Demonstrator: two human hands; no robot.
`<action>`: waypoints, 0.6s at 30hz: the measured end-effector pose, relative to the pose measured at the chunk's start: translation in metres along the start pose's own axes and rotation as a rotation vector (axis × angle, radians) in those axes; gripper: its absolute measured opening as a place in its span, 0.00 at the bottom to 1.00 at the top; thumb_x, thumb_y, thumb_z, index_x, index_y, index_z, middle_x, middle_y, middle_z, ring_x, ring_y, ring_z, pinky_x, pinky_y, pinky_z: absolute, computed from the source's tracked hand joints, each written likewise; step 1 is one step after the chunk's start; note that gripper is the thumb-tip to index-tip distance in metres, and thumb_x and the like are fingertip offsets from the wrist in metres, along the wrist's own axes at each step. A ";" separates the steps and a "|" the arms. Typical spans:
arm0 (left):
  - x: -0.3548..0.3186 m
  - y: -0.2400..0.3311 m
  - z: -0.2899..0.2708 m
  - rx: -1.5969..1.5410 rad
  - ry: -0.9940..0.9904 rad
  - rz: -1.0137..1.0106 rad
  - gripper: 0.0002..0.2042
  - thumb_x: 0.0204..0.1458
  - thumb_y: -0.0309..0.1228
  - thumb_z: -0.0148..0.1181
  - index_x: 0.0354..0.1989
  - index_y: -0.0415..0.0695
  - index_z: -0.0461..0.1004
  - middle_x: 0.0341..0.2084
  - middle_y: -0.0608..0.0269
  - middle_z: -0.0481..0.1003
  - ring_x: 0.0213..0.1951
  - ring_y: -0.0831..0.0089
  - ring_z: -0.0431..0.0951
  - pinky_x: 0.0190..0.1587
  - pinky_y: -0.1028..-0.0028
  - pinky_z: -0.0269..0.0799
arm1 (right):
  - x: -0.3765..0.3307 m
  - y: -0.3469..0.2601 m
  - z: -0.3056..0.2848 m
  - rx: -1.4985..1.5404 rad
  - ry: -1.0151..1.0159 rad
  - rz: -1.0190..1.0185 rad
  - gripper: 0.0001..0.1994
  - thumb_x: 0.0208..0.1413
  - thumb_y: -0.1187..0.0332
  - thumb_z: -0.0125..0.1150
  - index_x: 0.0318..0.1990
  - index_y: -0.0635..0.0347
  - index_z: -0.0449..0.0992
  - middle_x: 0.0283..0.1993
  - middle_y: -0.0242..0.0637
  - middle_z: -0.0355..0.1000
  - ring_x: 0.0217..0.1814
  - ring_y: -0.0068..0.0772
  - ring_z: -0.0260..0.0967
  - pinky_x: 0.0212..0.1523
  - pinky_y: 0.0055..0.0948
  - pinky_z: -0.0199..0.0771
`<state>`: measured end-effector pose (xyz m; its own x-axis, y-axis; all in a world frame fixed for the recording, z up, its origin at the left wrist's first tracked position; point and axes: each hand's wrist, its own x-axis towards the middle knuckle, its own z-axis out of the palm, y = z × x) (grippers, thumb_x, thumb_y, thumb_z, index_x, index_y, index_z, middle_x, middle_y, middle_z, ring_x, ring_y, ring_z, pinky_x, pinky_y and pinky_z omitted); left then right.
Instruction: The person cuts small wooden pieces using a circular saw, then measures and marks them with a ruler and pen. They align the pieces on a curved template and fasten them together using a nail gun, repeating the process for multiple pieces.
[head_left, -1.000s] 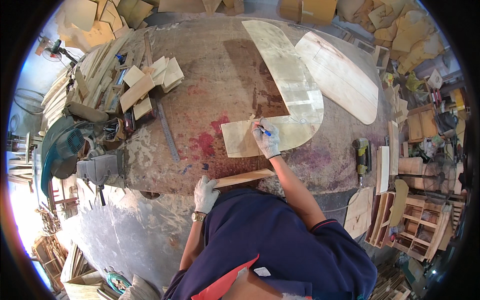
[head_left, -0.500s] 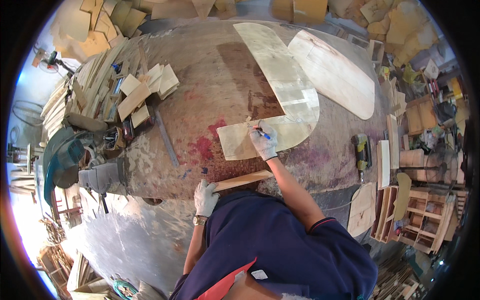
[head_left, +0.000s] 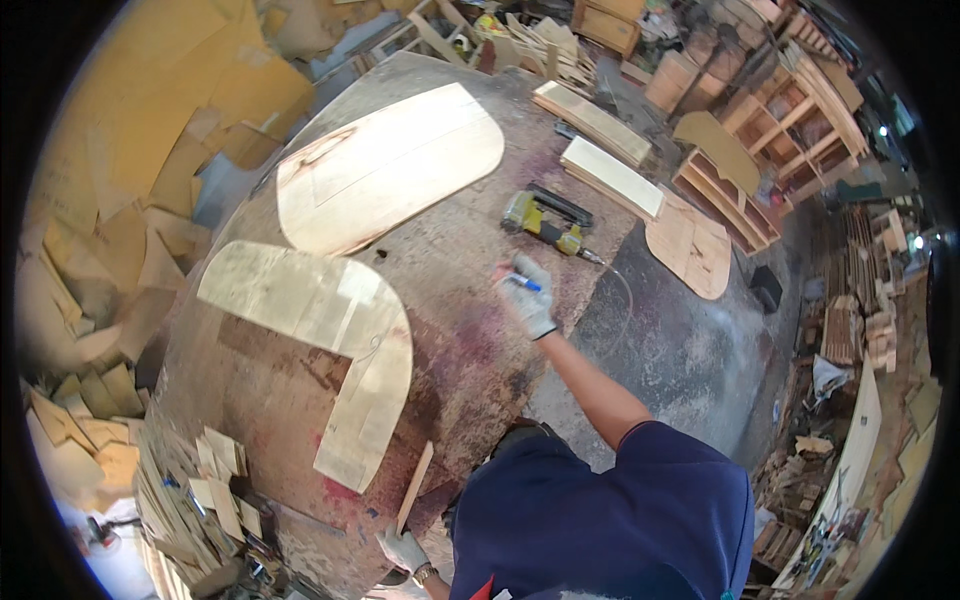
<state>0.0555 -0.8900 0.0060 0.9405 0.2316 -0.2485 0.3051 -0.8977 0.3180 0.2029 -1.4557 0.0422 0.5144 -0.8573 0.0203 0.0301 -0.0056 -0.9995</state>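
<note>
My right hand (head_left: 527,298): clasps a blue pen (head_left: 524,282), yellow-black nail gun (head_left: 546,228) just beyond.
My left hand (head_left: 403,550): grips a narrow pale wooden strip (head_left: 415,488), long axis pointing away.

Large yellow sheets (head_left: 150,80) fill the upper left of the frame; thin wooden strips (head_left: 178,515) lie piled at lower left. An open wooden rack (head_left: 832,105) stands at upper right; stacked wood (head_left: 843,330) lines the right side.
</note>
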 end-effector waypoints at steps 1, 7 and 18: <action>0.001 0.000 0.000 0.026 -0.039 -0.019 0.25 0.39 0.19 0.59 0.51 0.39 0.84 0.55 0.29 0.73 0.54 0.36 0.75 0.62 0.55 0.69 | 0.021 -0.004 -0.023 -0.085 0.035 -0.104 0.03 0.58 0.72 0.69 0.35 0.59 0.80 0.26 0.30 0.74 0.33 0.18 0.71 0.35 0.25 0.72; 0.008 0.010 -0.016 0.120 -0.100 -0.011 0.25 0.35 0.20 0.58 0.47 0.33 0.84 0.52 0.29 0.74 0.51 0.36 0.76 0.58 0.54 0.72 | 0.144 -0.015 -0.145 -0.400 0.321 -0.133 0.06 0.58 0.68 0.70 0.37 0.59 0.81 0.30 0.31 0.78 0.35 0.21 0.75 0.39 0.27 0.75; -0.020 0.038 0.007 0.069 -0.031 0.093 0.12 0.43 0.24 0.68 0.36 0.30 0.83 0.47 0.28 0.75 0.43 0.41 0.78 0.52 0.61 0.75 | 0.314 0.075 -0.290 -0.501 0.320 -0.058 0.09 0.56 0.65 0.68 0.39 0.61 0.84 0.33 0.34 0.82 0.36 0.24 0.77 0.40 0.26 0.75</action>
<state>0.0474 -0.9311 0.0163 0.9590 0.1356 -0.2490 0.2049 -0.9385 0.2778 0.1178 -1.8743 -0.0330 0.2381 -0.9604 0.1446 -0.3973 -0.2322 -0.8878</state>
